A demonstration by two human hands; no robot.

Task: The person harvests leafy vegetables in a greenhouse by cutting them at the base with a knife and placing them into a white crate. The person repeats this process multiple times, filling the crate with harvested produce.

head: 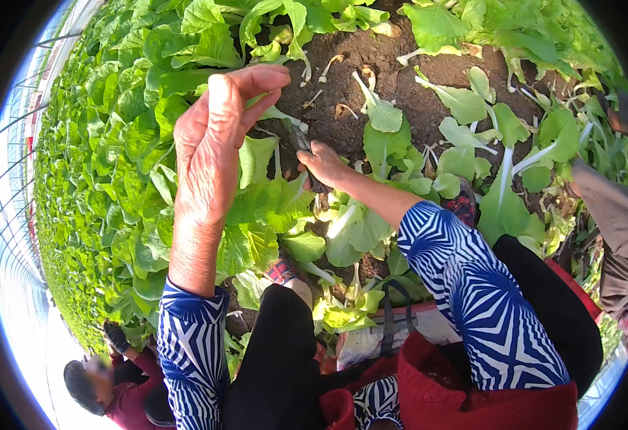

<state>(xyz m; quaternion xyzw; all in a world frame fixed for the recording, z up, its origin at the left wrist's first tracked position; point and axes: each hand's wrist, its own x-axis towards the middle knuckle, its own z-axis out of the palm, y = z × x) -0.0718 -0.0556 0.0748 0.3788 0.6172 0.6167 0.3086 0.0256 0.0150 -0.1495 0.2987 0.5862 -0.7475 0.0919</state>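
Note:
My left hand [211,134] is raised over the leafy greens, fingers bent and a little apart. I see nothing held in it. Lower and to its right, my right hand [324,166] grips a dark-handled cutting tool [302,138], probably a knife. The tool's far end lies against the pale base of a leafy plant near the soil, partly hidden by leaves. Dense standing green leaf vegetables [120,134] fill the left side. Loose leaves, such as one with a white stalk [382,112], lie on the brown soil [335,102] beyond my right hand.
More cut leaves [502,183] are strewn to the right. A bag with dark handles [373,338] is between my legs. Another person [131,376] works at lower left with a dark glove. Someone's trouser leg [615,226] is at right. Greenhouse hoops [13,215] line the left.

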